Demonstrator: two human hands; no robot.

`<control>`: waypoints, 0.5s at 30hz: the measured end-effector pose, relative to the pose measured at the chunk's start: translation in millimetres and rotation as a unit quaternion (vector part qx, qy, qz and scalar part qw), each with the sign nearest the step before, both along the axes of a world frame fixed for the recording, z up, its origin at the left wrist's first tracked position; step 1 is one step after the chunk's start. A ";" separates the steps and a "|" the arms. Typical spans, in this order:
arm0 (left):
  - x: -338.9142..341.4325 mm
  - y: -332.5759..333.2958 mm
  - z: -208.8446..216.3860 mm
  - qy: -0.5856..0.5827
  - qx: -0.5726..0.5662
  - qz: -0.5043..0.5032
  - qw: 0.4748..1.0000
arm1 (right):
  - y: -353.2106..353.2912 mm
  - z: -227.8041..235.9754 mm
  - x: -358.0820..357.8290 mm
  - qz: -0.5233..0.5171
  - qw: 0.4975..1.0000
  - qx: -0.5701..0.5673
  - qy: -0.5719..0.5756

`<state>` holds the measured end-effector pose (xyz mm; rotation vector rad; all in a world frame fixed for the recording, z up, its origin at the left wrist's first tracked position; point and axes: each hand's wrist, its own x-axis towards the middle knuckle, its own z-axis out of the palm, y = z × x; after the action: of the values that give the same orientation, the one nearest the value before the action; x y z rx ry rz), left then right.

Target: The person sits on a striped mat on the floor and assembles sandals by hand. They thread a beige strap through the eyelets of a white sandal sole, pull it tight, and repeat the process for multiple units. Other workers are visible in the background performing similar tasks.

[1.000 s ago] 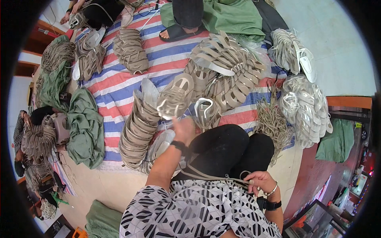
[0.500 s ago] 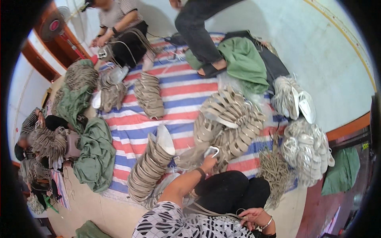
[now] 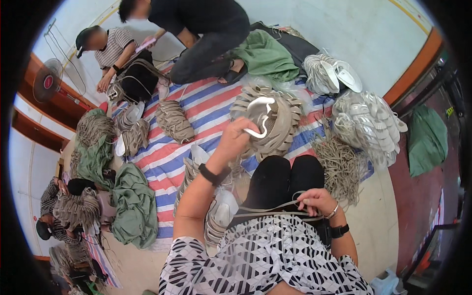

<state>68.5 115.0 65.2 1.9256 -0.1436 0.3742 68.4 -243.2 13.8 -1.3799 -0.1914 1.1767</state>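
Observation:
My left hand [image 3: 232, 141] is raised in front of my knees, its fingers closed on a thin white hook-like piece [image 3: 256, 132] with a wavy curve. Just beyond it stands a round bundle of taupe strappy sandal parts [image 3: 289, 112], with white showing inside. My right hand [image 3: 317, 202] rests by my right thigh, pinching a long taupe strap [image 3: 265, 210] that runs across my lap to the left. Partly behind my left forearm are more nested taupe parts with white soles [image 3: 225, 209].
A striped sheet [image 3: 162, 169] covers the floor. Loose taupe straps [image 3: 339, 167] and wrapped pale sandals [image 3: 371, 128] lie to the right. Green cloth sacks [image 3: 135, 204] lie left. At the far side one person [image 3: 118, 54] sits and another [image 3: 206, 44] crouches; others work at far left.
My left hand has lifted from low beside the bundle, bringing the white piece up. The view has shifted. The person standing at the back now crouches, holding out a flat pinkish object.

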 end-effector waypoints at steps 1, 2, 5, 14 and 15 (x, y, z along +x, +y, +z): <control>-6.3 -8.0 13.9 0.015 -0.035 -0.005 0.999 | -6.4 -2.4 -2.9 -0.029 0.999 0.029 0.000; -13.3 -15.9 25.4 0.031 -0.070 -0.008 0.997 | -12.8 -3.2 -4.4 -0.058 0.997 0.058 0.000; -30.7 -9.2 22.0 0.057 -0.119 0.027 0.991 | -29.0 11.3 1.1 -0.179 0.979 0.084 -0.050; -21.4 -29.8 -10.2 0.090 -0.169 0.129 0.973 | -191.8 19.2 52.9 -0.415 0.751 0.514 -0.008; -18.2 -38.8 -13.3 0.087 -0.185 0.139 0.969 | -217.0 18.7 59.0 -0.450 0.712 0.539 0.011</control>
<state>50.3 76.1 51.9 1.5990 0.2980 0.3846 127.5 -460.1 32.4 -0.2556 -0.1173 0.0995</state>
